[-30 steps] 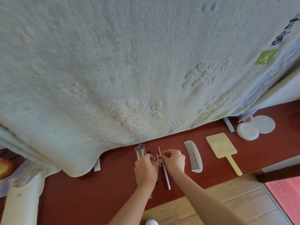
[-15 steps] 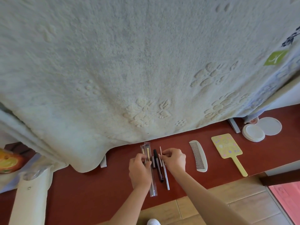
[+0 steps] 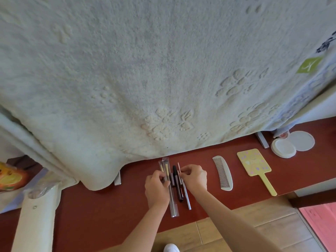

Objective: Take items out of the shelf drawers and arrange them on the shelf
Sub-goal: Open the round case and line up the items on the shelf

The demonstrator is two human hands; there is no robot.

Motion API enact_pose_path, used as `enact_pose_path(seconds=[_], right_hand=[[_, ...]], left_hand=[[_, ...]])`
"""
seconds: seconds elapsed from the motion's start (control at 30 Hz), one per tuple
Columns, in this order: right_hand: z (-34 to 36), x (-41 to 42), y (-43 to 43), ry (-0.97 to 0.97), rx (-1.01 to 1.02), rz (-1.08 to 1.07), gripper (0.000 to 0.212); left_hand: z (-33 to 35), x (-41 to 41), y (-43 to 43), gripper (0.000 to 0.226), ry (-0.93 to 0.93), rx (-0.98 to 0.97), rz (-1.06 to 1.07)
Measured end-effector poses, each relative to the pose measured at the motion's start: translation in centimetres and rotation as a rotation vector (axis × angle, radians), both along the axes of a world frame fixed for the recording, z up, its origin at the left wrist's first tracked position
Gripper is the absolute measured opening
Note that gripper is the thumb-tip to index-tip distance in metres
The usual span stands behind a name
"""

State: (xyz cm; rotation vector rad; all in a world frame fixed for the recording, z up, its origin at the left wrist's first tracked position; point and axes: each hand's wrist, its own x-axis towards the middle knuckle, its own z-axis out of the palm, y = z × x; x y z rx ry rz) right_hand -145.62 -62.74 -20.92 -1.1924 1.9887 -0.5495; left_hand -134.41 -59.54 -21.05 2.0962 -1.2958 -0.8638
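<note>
On the red-brown shelf (image 3: 112,215) lies a row of slim makeup tools: a clear sleeve with brushes (image 3: 173,202), a black pen-like stick (image 3: 177,184) and a silver pencil (image 3: 187,199). My left hand (image 3: 157,188) rests on the sleeve, its fingers curled on the sleeve's upper part. My right hand (image 3: 194,179) pinches the top of the silver pencil beside the black stick. To the right lie a white comb (image 3: 223,172), a yellow hand mirror (image 3: 254,165) and two white round lids (image 3: 283,148).
A large white towel (image 3: 163,70) hangs over the shelf and hides everything behind it. An orange packet (image 3: 11,177) and a white post (image 3: 34,220) stand at the left. Wooden floor (image 3: 236,230) lies below the shelf's front edge.
My left hand has moved left and set the brush sleeve down beside the black stick. The tools now lie spread out side by side. My right hand stays at the pencil's top.
</note>
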Motion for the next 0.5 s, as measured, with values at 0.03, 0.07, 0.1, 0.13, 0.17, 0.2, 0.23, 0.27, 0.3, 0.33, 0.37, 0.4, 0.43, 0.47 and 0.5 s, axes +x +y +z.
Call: enact_pose_path(seconds=[0.03, 0.07, 0.1, 0.13, 0.17, 0.2, 0.23, 0.27, 0.3, 0.33, 0.37, 0.4, 0.43, 0.47, 0.5], right_hand=[[0.01, 0.02, 0.0, 0.006, -0.001, 0.006, 0.016], [0.02, 0.04, -0.01, 0.011, -0.003, 0.012, 0.016], [0.03, 0.06, -0.03, 0.013, -0.005, 0.017, 0.016], [0.07, 0.08, -0.05, 0.013, -0.007, 0.021, 0.016], [0.1, 0.08, -0.09, 0.012, -0.006, 0.024, 0.016], [0.14, 0.08, -0.11, 0.01, -0.006, 0.026, 0.016], [0.17, 0.07, -0.12, 0.007, -0.006, 0.027, 0.016], [0.18, 0.07, -0.11, 0.002, -0.006, 0.026, 0.017], [0.16, 0.04, -0.07, -0.001, -0.008, 0.025, 0.017], [0.16, 0.02, -0.02, -0.002, -0.01, 0.025, 0.017], [0.17, 0.0, 0.06, 0.0, -0.014, 0.026, 0.017], [0.19, -0.05, 0.13, 0.002, -0.019, 0.026, 0.017], [0.19, -0.12, 0.17, 0.004, -0.024, 0.024, 0.018], [0.23, -0.23, 0.19, 0.007, -0.03, 0.021, 0.018], [0.31, -0.37, 0.21, 0.012, -0.035, 0.016, 0.018]], left_hand=[[0.01, -0.08, 0.01, 0.015, 0.001, 0.005, -0.006], [-0.02, -0.15, 0.03, 0.016, 0.003, 0.009, -0.012], [-0.05, -0.21, 0.06, 0.016, 0.006, 0.012, -0.015], [-0.08, -0.25, 0.1, 0.016, 0.009, 0.016, -0.017], [-0.08, -0.27, 0.12, 0.016, 0.01, 0.017, -0.019], [-0.03, -0.27, 0.13, 0.017, 0.009, 0.017, -0.021], [0.03, -0.25, 0.12, 0.016, 0.006, 0.014, -0.025], [0.08, -0.2, 0.07, 0.016, 0.005, 0.011, -0.029], [0.17, -0.15, 0.02, 0.015, 0.005, 0.008, -0.032], [0.28, -0.08, -0.02, 0.015, 0.001, 0.008, -0.034], [0.42, -0.03, -0.04, 0.014, -0.007, 0.007, -0.033], [0.53, -0.02, -0.05, 0.014, -0.018, 0.003, -0.03], [0.59, -0.05, -0.05, 0.015, -0.036, -0.011, -0.029], [0.62, -0.12, -0.04, 0.016, -0.064, -0.03, -0.031], [0.71, -0.27, -0.07, 0.018, -0.097, -0.05, -0.036]])
